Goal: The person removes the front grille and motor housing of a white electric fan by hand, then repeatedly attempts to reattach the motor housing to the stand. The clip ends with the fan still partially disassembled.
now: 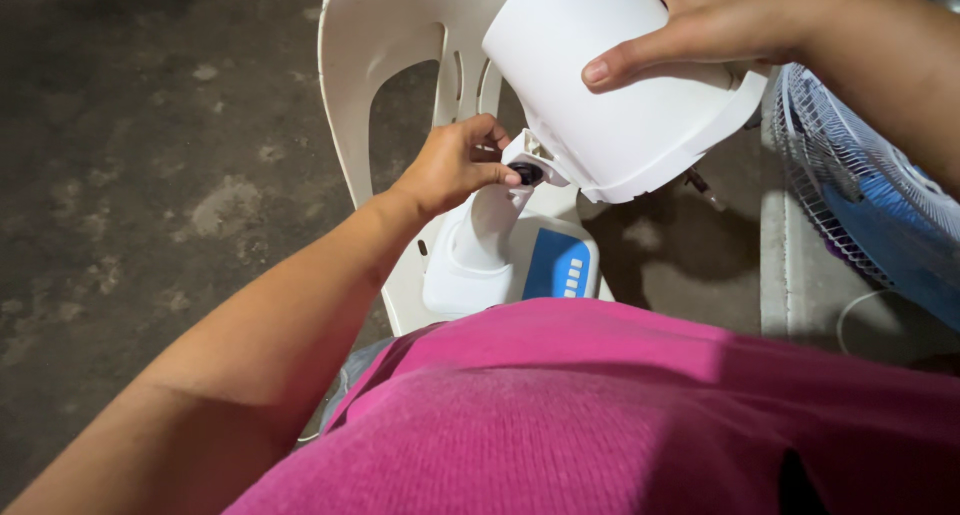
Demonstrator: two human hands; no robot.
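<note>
Pinching black knob (527, 173), left hand (455, 165); right hand (715, 25) clasping white housing (615, 95), chair rim (335, 95) close.

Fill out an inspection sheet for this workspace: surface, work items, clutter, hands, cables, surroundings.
Surface: white plastic chair carrying the fan base, which has a blue button panel.
Work items: white fan motor housing, tilted over the base's neck; small black knob at the joint.
Clutter: nothing seen.
Hands: left hand pinches the black knob; right hand grips the housing from above.
Cables: thin white cord on the floor at right.
Surroundings: stained concrete floor; fan grille with blue blades at right.
</note>
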